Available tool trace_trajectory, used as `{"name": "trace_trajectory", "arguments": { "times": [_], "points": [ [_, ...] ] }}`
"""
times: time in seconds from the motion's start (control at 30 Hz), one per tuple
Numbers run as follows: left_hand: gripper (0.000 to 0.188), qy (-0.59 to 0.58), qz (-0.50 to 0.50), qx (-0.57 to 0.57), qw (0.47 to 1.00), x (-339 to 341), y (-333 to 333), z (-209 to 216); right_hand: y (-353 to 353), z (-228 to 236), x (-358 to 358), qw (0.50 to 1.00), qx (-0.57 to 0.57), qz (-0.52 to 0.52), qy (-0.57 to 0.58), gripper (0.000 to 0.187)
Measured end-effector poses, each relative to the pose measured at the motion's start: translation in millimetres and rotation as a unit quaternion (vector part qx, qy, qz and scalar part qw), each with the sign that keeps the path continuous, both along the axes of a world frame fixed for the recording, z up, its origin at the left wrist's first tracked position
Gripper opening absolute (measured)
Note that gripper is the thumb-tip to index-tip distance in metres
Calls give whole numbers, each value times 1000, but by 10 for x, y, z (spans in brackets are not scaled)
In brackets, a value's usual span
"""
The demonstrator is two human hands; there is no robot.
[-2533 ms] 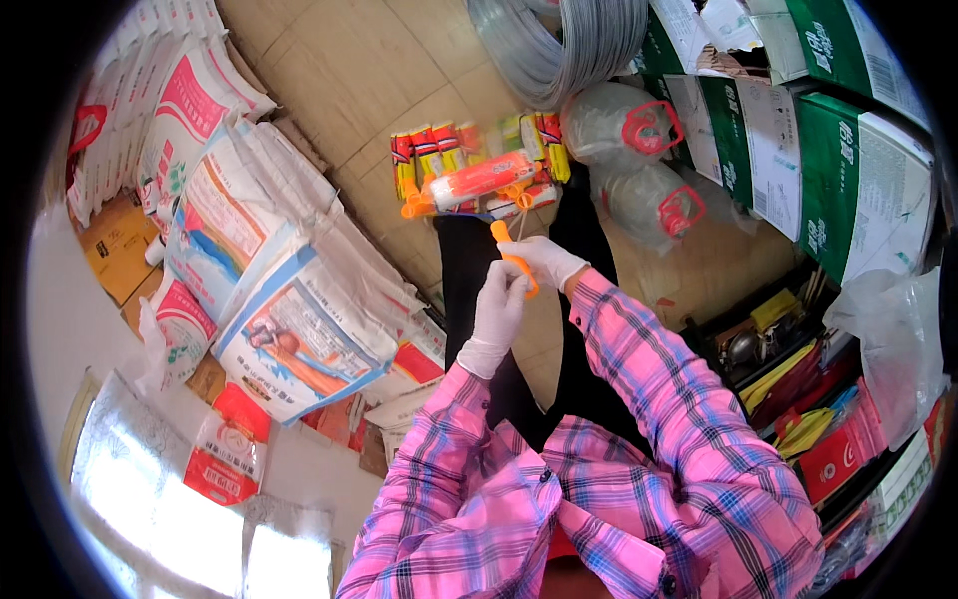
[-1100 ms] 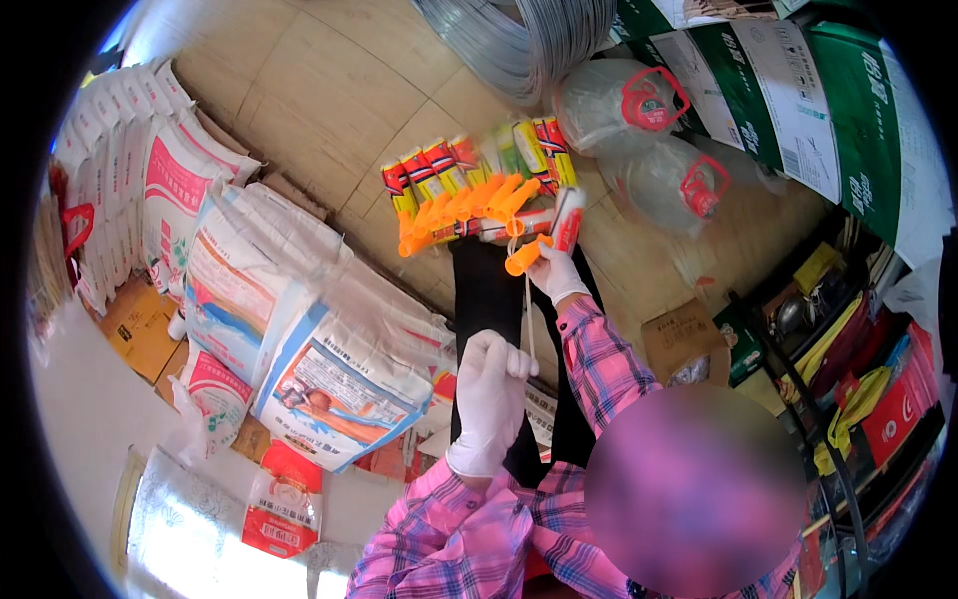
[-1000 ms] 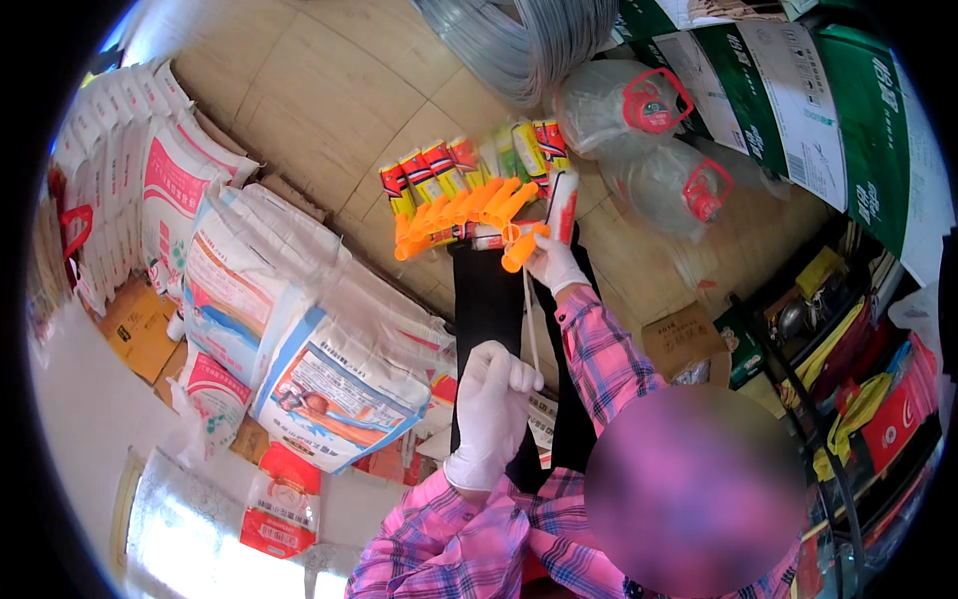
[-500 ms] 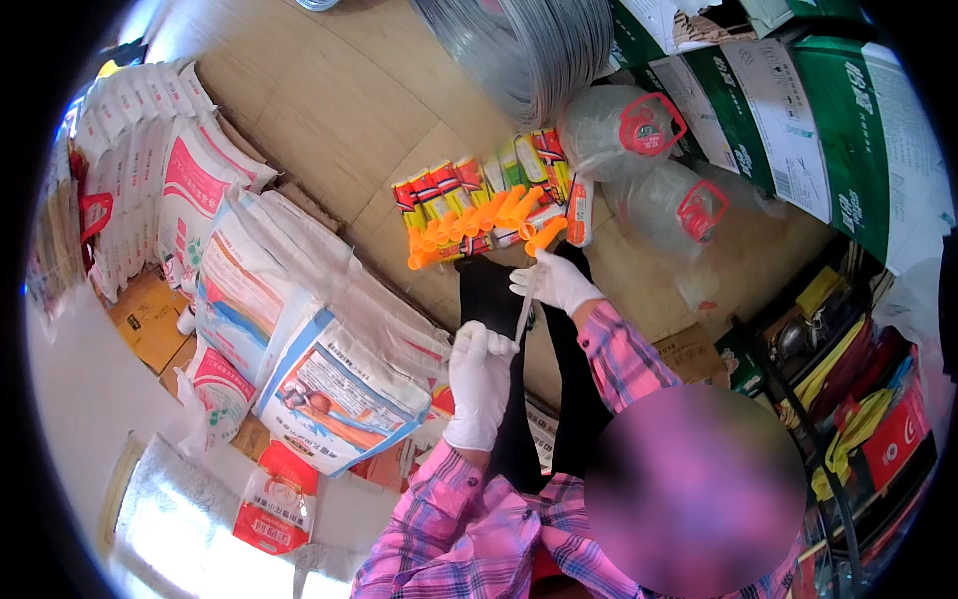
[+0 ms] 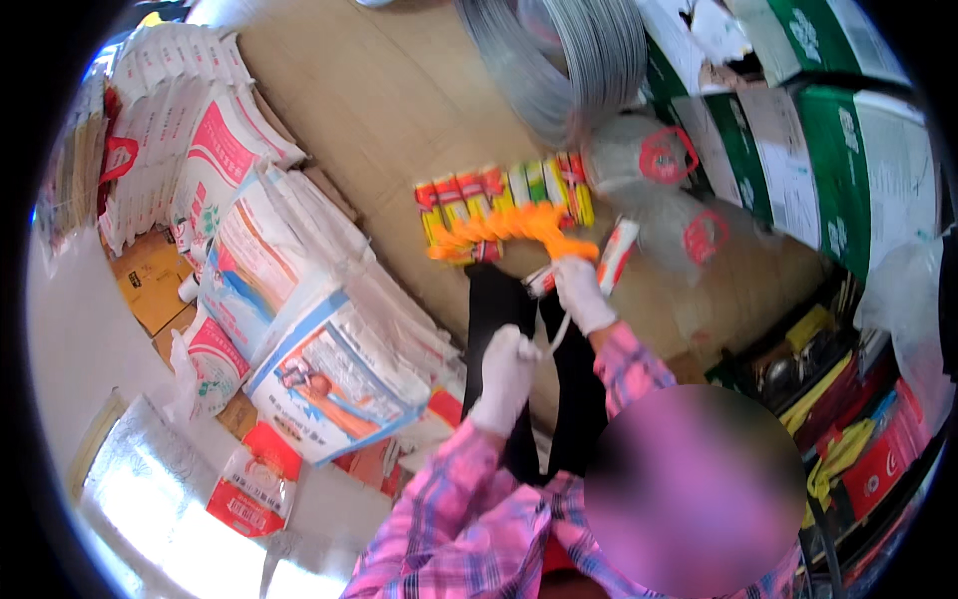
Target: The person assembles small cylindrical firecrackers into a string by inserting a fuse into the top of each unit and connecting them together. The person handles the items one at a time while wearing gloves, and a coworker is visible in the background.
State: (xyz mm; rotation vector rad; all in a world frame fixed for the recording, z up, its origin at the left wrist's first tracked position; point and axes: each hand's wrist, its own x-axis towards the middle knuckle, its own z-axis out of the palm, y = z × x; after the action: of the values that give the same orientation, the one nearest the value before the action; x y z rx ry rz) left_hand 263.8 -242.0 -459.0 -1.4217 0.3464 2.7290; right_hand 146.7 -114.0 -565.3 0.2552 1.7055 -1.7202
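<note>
My right hand [image 5: 583, 293], in a white glove, is closed around a thin white strip [image 5: 563, 332] just below an orange piece [image 5: 573, 248]. Lower and to the left, my gloved left hand [image 5: 505, 377] is closed on the strip's other end. Just ahead of my right hand runs a curved row of orange funnel-like plastic pieces [image 5: 489, 230]. They lie over small yellow and red packets [image 5: 539, 188] set side by side on the floor. Motion blur hides how the strip meets the orange piece.
Stacked white sacks [image 5: 329, 369] line the left side. A grey wire coil [image 5: 599, 60] and clear jugs with red handles [image 5: 639, 150] stand ahead. Green and white cartons [image 5: 788, 150] are at the right. A white and red packet [image 5: 618, 252] lies beside my right hand.
The view has shifted, so the scene sits differently in it. Both hands still hold the strip, and my right hand is now closer to the orange row's end. The white and red packet appears tilted.
</note>
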Motion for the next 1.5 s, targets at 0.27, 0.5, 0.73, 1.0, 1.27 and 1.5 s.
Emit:
{"name": "trace_trajectory", "arguments": {
  "times": [0.27,0.5,0.73,1.0,1.27,1.5],
  "points": [
    [14,-136,-127,-165,969,24,-264,145,102,125,88,974,133,18,-183,24],
    [63,-250,-180,-23,951,-127,-499,-420,-260,654,187,971,98,185,-117,19],
    [50,-73,-105,180,975,-448,-11,-1365,-158,1011,338,978,105,170,-53,16],
    [40,-27,-15,381,924,-713,-300,-924,-309,1454,359,978,99,163,-88,15],
    [40,-81,12,353,932,-608,-162,-783,-310,1952,399,975,82,122,-166,12],
    [94,-49,-208,271,939,-386,-351,-891,-167,1744,238,980,110,119,-119,16]
  ]
}}
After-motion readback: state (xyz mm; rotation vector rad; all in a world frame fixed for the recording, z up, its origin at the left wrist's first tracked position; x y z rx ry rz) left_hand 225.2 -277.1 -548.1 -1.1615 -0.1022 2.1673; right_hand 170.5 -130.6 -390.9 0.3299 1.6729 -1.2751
